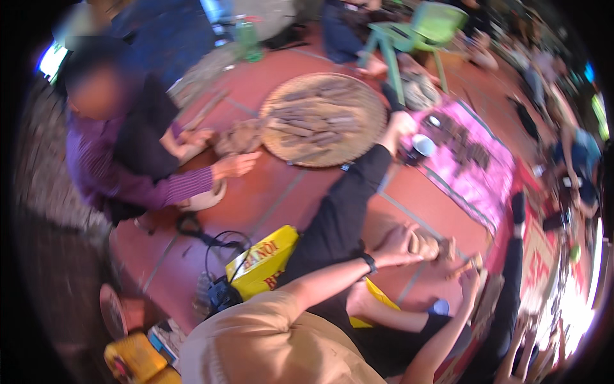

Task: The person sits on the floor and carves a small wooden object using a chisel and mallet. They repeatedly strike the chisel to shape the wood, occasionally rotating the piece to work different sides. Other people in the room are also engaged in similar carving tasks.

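My left hand (395,247), with a dark band at the wrist, is closed around a lumpy light-tan piece (425,247) above the red tiled floor. To the right, my right hand (471,279) is closed on a short, light-brown stick-like piece (467,266). Its end points toward the tan piece, and I cannot tell whether they touch. Motion blur hides the finer shape of both pieces. A small blue cup (439,307) is on the floor near my right hand.
A round woven tray (268,137) bears several brown sticks. Dark pieces lie on a pink sheet (473,198), beside a white cup (423,145). A yellow box (263,259) is left of a black-trousered leg (348,205). A person in purple (137,185) sits left; a green chair (416,32) stands behind.
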Available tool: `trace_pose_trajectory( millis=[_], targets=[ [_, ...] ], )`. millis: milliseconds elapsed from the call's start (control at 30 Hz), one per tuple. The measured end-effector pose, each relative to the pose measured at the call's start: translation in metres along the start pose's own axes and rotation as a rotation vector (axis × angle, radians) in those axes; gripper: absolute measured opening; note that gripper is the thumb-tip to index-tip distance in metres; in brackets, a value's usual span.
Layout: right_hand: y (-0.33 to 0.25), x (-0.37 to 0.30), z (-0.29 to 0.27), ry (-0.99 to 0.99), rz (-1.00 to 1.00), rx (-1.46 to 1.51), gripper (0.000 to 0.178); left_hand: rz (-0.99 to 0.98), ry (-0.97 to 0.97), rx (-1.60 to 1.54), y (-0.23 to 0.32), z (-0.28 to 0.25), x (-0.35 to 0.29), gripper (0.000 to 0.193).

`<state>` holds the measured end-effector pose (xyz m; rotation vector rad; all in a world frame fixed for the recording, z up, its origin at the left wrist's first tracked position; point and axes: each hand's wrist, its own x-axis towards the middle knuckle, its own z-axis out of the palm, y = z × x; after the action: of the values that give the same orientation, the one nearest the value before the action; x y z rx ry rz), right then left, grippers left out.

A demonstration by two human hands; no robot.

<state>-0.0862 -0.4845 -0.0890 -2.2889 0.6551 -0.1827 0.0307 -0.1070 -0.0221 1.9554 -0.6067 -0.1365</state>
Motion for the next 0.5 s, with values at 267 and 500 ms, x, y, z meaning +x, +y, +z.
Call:
trace_pose_trajectory(
  millis=[267,500],
  targets=[
    [-0.001,-0.012,0.013,-0.031,-0.019,0.013,0.006,0.042,0.620,-0.159,0.004,-0.169,0.011,0.027],
    [0.001,-0.030,-0.012,0.029,0.011,0.062,0.006,-0.243,0.663,0.840,-0.124,-0.386,-0.021,0.030]
  ],
)
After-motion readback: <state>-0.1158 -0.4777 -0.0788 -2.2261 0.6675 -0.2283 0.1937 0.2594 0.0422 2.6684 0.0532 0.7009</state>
